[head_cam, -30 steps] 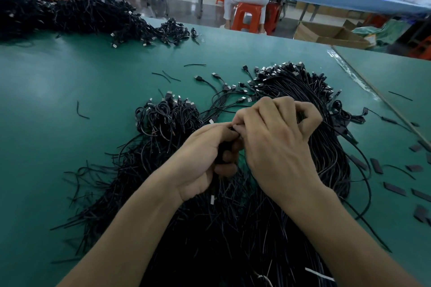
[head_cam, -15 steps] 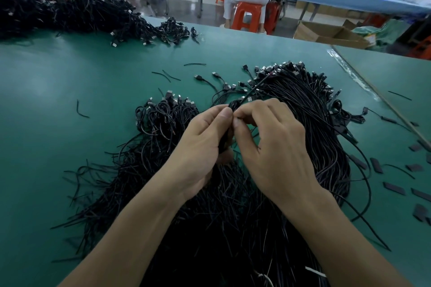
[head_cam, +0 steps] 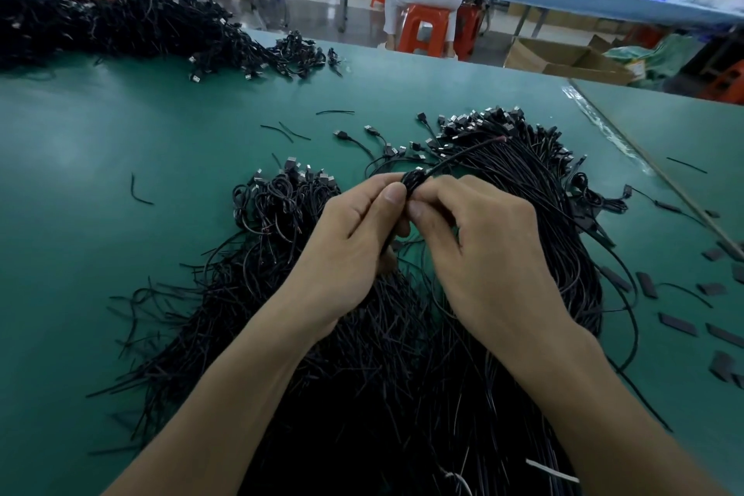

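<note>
"Winding looks like the step in hand. Your left hand (head_cam: 354,254) and right hand (head_cam: 483,258) meet above the heap. The fingers (head_cam: 392,195) of both are pinched on a small coiled cable (head_cam: 414,182), held up off the counter (head_cam: 100,181)."

"Agreed. Its free tail (head_cam: 467,152) runs up and to your right, over the pile of straight cables (head_cam: 535,221). I'd judge that tail light and limp, so it will go wherever you drag it."

"Springy too, I'd guess. Thin jacketed wire like this wants to uncoil, so set your pinch across all the loops at once, not on a single strand."

"Take the tail close to the coil when you wrap. Held far out, it would likely flop and snag on the plugs (head_cam: 475,121) at the pile's far end. The sheath looks smooth, so expect it to slide between your fingertips unless you press firmly."

"You needn't fear crushing it, though. The tender spot is probably the reddish end (head_cam: 503,139), which looks stripped, so leave that alone."

"Once it's tied, the bundled pile (head_cam: 282,209) on your left seems the place for it."
</note>
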A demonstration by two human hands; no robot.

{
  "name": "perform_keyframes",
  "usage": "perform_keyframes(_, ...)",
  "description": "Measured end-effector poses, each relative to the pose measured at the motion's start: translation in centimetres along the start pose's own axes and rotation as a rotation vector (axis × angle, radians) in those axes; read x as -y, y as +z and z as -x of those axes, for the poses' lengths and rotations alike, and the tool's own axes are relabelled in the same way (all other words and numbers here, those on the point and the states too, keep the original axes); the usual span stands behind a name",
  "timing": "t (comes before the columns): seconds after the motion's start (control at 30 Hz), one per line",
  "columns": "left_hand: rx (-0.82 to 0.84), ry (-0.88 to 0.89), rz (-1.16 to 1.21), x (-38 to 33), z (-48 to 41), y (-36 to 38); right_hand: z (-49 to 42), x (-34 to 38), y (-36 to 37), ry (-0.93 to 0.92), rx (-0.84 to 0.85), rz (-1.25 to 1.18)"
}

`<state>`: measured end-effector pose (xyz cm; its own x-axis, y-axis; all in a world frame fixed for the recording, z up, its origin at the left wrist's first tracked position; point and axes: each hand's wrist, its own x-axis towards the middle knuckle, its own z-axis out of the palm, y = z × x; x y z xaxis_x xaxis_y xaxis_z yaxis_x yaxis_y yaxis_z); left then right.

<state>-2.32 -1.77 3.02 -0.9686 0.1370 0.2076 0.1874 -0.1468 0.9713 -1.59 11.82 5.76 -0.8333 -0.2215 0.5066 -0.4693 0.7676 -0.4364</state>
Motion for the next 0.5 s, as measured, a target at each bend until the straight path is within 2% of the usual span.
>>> perform_keyframes(0.23,-0.014,0.071,-0.019,0.29,-0.07,-0.12,-0.25,0.08,0.04,0.031,-0.020,-0.095)
perform_keyframes(0.4,-0.008,0.229,-0.167,0.49,-0.22,-0.19,-0.20,-0.11,0.06,0.243,0.005,-0.526)
perform_keyframes(0.5,0.002,0.302,-0.309,0.68,-0.30,-0.51,-0.22,-0.23,0.10,0.298,0.039,-0.699)
